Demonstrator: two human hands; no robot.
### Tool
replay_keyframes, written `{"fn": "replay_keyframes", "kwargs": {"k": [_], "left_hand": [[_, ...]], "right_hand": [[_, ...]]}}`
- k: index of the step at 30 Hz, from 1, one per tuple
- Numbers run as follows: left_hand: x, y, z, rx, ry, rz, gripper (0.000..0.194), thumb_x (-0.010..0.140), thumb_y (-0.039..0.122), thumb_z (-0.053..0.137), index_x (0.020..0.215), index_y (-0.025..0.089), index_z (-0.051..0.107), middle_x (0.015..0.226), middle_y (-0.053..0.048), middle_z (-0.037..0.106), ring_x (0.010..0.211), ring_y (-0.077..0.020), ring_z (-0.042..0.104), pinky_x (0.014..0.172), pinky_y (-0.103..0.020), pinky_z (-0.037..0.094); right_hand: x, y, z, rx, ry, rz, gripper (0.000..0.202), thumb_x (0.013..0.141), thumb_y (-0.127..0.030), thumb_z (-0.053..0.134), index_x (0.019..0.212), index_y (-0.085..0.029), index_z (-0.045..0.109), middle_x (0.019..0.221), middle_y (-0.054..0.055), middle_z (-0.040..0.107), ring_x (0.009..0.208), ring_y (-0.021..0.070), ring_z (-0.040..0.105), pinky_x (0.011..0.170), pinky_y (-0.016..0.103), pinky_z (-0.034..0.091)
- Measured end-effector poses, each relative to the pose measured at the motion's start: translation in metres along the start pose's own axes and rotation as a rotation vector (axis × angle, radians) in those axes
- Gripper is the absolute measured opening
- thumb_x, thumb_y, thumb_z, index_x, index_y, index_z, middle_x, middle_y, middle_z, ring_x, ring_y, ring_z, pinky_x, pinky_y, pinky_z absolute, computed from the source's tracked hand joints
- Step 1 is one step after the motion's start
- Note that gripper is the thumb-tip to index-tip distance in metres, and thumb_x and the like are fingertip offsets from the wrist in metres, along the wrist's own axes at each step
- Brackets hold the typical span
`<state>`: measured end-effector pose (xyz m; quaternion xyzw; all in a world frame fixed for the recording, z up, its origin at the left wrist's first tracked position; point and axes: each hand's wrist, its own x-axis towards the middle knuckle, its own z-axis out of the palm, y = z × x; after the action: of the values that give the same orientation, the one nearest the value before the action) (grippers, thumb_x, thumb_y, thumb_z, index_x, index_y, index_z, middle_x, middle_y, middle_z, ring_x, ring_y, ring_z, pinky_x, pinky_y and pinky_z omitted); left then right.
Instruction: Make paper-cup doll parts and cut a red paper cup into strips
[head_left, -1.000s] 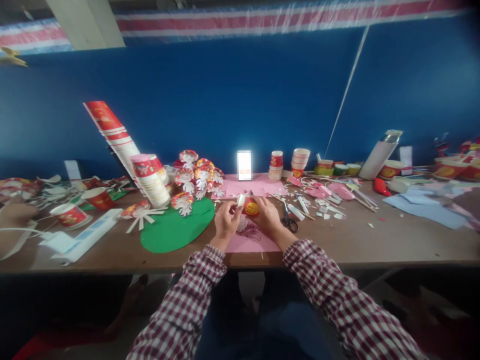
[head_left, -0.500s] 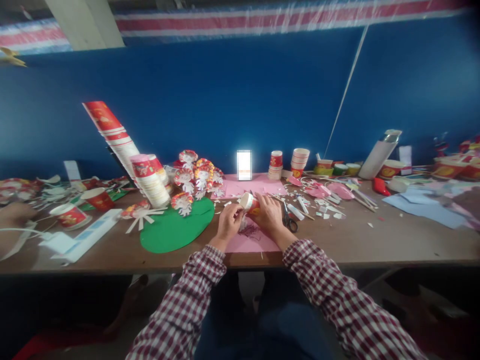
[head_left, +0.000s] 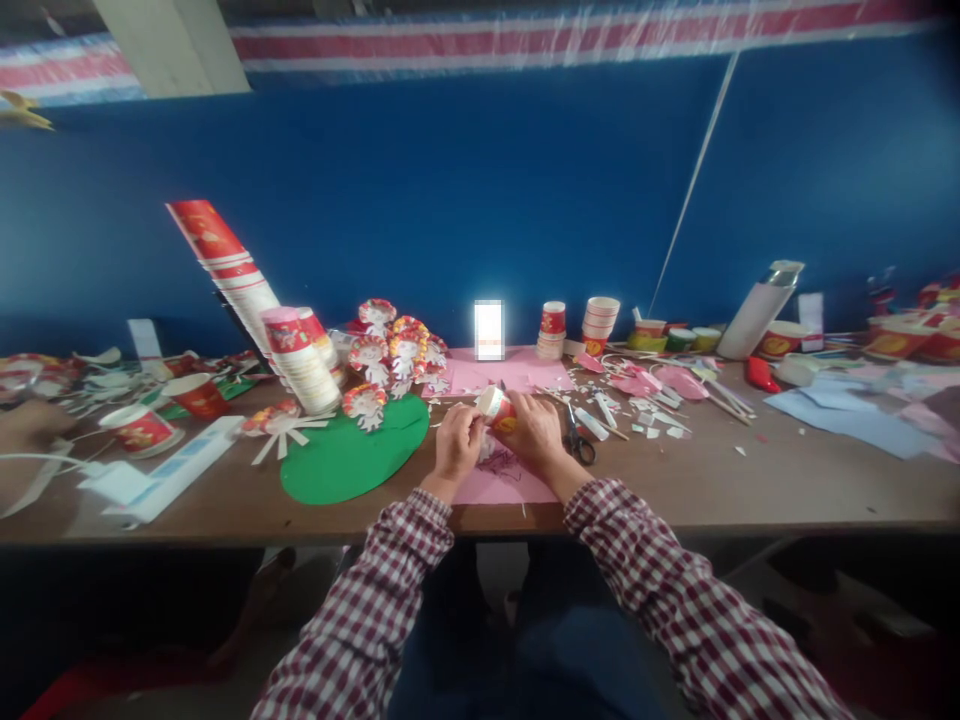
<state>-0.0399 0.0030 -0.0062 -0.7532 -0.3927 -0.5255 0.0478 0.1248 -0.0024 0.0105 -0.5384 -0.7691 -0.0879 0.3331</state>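
Note:
My right hand (head_left: 534, 428) is wrapped round a red, yellow and white paper cup (head_left: 493, 402), which lies tilted with its pale end toward the upper left. At that pale end, the fingers of my left hand (head_left: 459, 440) are pinched together against the cup's edge; whatever sits between them is too small to make out. Under both hands is a pink sheet (head_left: 510, 482) with dark thin scraps on it. Black-handled scissors (head_left: 581, 445) rest just right of my right hand.
A green paper oval (head_left: 360, 460) lies to the left, with paper-cup figures (head_left: 406, 352) behind it. Stacked cups (head_left: 300, 365) and a white power strip (head_left: 180, 470) stand farther left. White scraps (head_left: 652, 415) and more cups (head_left: 600, 320) are on the right. Another person's hand (head_left: 30, 435) shows at the far left.
The cup has turned slightly in my right hand, and the fingers of both hands have shifted a little. Everything else on the table stays where it was.

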Motion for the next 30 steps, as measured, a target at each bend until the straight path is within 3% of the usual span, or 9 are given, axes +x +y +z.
{"fn": "replay_keyframes", "kwargs": {"k": [8,15,21,26,30], "left_hand": [[0.0000,0.0011,-0.0009,0.079,0.059,0.026,0.013,0.089,0.020,0.045,0.081,0.017,0.055,0.078,-0.008,0.060,0.081,-0.0204,0.055,0.076,-0.035,0.045],[-0.0006,0.0026,0.0001,0.131,0.118,-0.038,0.022,0.091,0.026,0.041,0.076,0.017,0.054,0.074,-0.007,0.059,0.075,-0.0188,0.057,0.070,-0.033,0.046],[-0.0010,-0.0023,-0.0031,0.022,0.160,-0.149,0.026,0.093,0.023,0.035,0.076,0.018,0.055,0.074,-0.005,0.062,0.073,-0.0161,0.058,0.072,-0.030,0.046],[0.0009,0.0037,-0.0047,0.035,0.062,-0.076,0.011,0.088,0.026,0.049,0.087,0.018,0.056,0.082,-0.006,0.062,0.077,-0.0161,0.056,0.071,-0.029,0.047],[0.0015,0.0077,-0.0041,0.026,0.004,-0.039,0.010,0.085,0.028,0.055,0.086,0.018,0.055,0.082,-0.005,0.060,0.076,-0.0155,0.055,0.071,-0.029,0.047]], "right_hand": [[0.0005,-0.0031,-0.0022,0.001,-0.005,0.002,0.066,0.074,-0.061,0.060,0.121,-0.016,0.048,0.103,0.013,0.065,0.094,0.0267,0.059,0.087,0.036,0.034],[0.0003,-0.0050,-0.0011,0.012,-0.013,-0.062,0.066,0.076,-0.060,0.056,0.123,-0.016,0.046,0.105,0.013,0.064,0.093,0.0257,0.060,0.085,0.036,0.035],[-0.0009,-0.0006,0.0000,0.017,-0.038,-0.018,0.062,0.074,-0.058,0.061,0.119,-0.017,0.048,0.102,0.011,0.065,0.093,0.0256,0.060,0.081,0.035,0.037],[-0.0011,0.0025,0.0021,0.032,-0.029,0.032,0.058,0.076,-0.054,0.060,0.120,-0.018,0.048,0.103,0.011,0.065,0.093,0.0248,0.060,0.080,0.034,0.037],[-0.0012,0.0029,0.0024,0.033,-0.026,0.070,0.054,0.078,-0.051,0.059,0.118,-0.017,0.049,0.102,0.012,0.066,0.091,0.0247,0.060,0.078,0.033,0.037]]}}
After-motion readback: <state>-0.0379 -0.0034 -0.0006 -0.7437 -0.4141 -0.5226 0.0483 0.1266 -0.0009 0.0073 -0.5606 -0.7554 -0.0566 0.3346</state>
